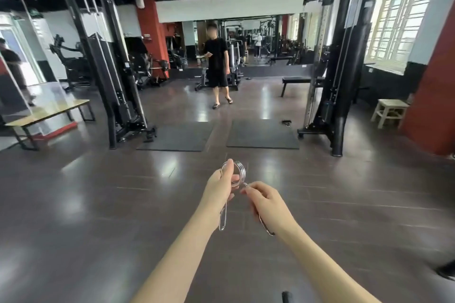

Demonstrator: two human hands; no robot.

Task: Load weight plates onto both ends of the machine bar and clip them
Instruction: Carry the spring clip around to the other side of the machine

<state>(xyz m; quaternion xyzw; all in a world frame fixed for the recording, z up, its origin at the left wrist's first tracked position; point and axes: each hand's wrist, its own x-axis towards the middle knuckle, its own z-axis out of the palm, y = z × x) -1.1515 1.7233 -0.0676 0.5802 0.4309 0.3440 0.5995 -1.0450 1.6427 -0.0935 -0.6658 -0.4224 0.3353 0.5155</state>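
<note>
Spring clips in hand; no bar or plates in view.

Two chromed spring clips (237, 173) are held at mid-frame above the floor (98, 204), coils touching. The left hand (220, 188) is closed around one clip, its handle loop hanging below the palm. The right hand (267, 202) is closed on the handle of the other. Beyond stand two cable towers (337, 69), floor mats (262, 134) and a bystander (218, 61). Judgement: clipping is pending; plate loading status cannot be determined.
</note>
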